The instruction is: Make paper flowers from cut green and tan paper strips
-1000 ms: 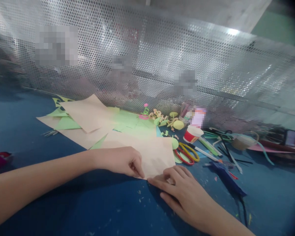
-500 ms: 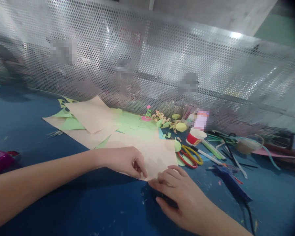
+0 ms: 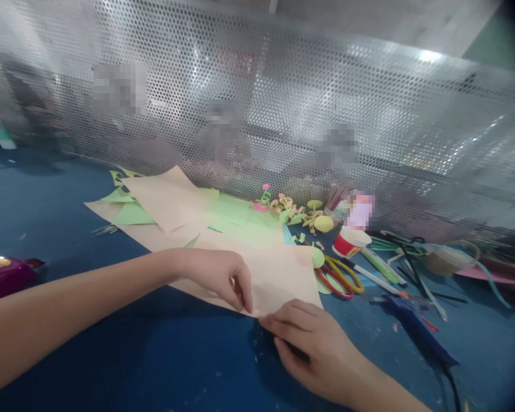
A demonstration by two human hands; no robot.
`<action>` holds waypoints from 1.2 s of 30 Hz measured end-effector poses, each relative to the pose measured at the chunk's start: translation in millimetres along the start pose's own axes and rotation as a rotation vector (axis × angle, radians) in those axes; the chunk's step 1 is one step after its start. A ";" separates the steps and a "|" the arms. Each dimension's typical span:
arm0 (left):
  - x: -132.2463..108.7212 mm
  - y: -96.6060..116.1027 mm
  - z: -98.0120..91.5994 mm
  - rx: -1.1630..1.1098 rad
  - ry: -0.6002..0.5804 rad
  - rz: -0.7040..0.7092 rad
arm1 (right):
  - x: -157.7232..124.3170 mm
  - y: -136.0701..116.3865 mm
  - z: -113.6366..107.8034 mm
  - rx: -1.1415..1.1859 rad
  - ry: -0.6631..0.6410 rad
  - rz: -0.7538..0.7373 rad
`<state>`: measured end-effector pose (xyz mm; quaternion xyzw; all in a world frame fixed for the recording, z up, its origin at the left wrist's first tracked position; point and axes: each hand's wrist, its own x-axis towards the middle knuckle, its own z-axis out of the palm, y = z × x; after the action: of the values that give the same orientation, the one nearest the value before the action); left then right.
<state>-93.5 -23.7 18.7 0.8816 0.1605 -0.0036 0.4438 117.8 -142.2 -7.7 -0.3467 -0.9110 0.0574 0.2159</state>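
Note:
A large sheet of pale peach paper (image 3: 278, 274) lies on the blue table, its near edge under my hands. My left hand (image 3: 221, 280) is closed over that edge, its bent fingertips pointing down together. A tiny pale bit shows at those tips, too small to name. Close by on the right, my right hand (image 3: 313, 343) rests with its index fingertip almost meeting the left fingertips. Its thumb is apart from the fingers, and nothing shows between them. Another peach sheet (image 3: 165, 197) and light green paper (image 3: 240, 217) lie beyond.
Scissors with red and yellow handles (image 3: 341, 277), a paper cup (image 3: 349, 243), and a blue glue gun (image 3: 416, 329) with a cord stand to the right. Small paper curls and flowers (image 3: 285, 207) lie before a perforated metal screen (image 3: 257, 114). A purple tool (image 3: 8, 277) sits at left.
The view has shifted slightly, moving the table things to the right in the picture. My right hand's fingers have drawn closer together; my left hand stays at the paper's edge.

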 end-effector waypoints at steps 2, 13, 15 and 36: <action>-0.7 0.4 -2.1 -0.009 -0.011 -0.011 | 0.5 0.0 -0.4 0.014 -0.008 0.001; -7.1 4.4 -11.4 0.065 -0.075 -0.096 | 5.9 0.6 -1.4 0.136 -0.014 0.061; -6.8 3.4 -11.4 0.066 -0.071 -0.092 | 5.4 0.6 -2.0 0.148 -0.030 0.079; -13.3 12.8 -18.8 0.192 -0.149 -0.099 | 13.5 -9.9 -3.9 -0.041 -0.226 0.100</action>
<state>-105.0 -19.7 42.1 0.9082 0.1694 -0.1064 0.3675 104.5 -140.9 3.1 -0.3876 -0.9119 0.0883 0.1017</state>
